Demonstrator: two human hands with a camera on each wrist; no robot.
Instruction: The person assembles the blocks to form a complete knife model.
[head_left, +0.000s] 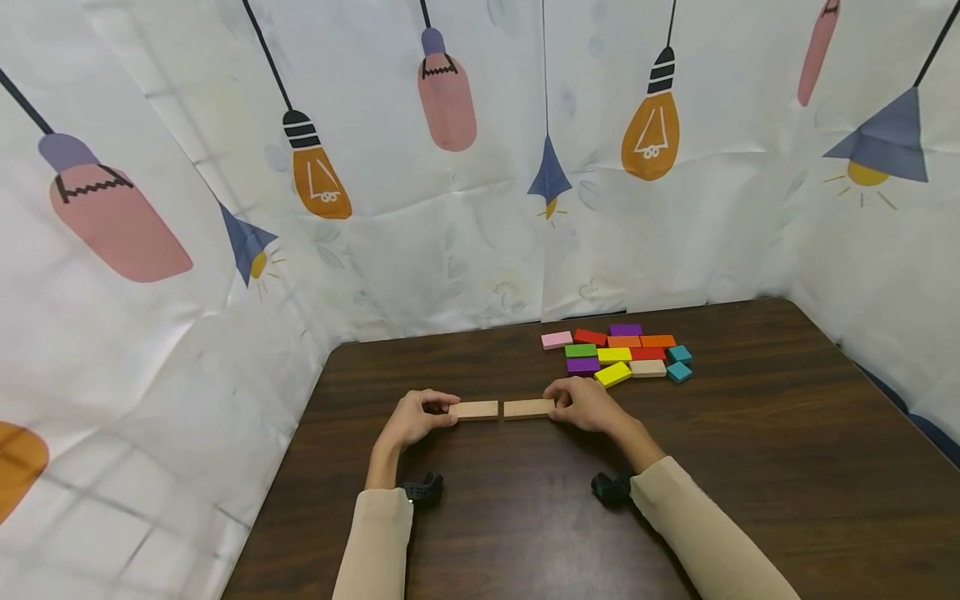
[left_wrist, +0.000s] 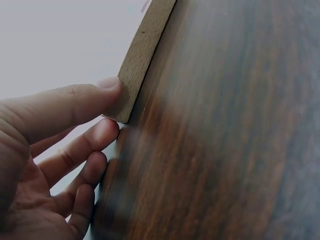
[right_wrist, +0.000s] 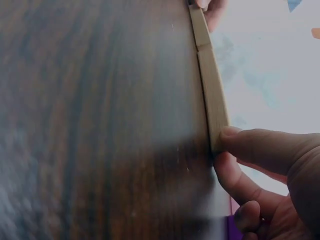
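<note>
Two plain wooden blocks lie flat on the dark table, end to end, with a narrow gap between them in the head view. My left hand pinches the outer end of the left wooden block between thumb and fingers; the left wrist view shows the thumb on the face of this block. At the outer end of the right wooden block, my right hand pinches it in the same way. In the right wrist view the thumb presses the near end of that block.
Behind my right hand lies a cluster of coloured blocks, among them a yellow block, a purple block, a pink block and a blue block. A patterned curtain hangs behind the wooden table.
</note>
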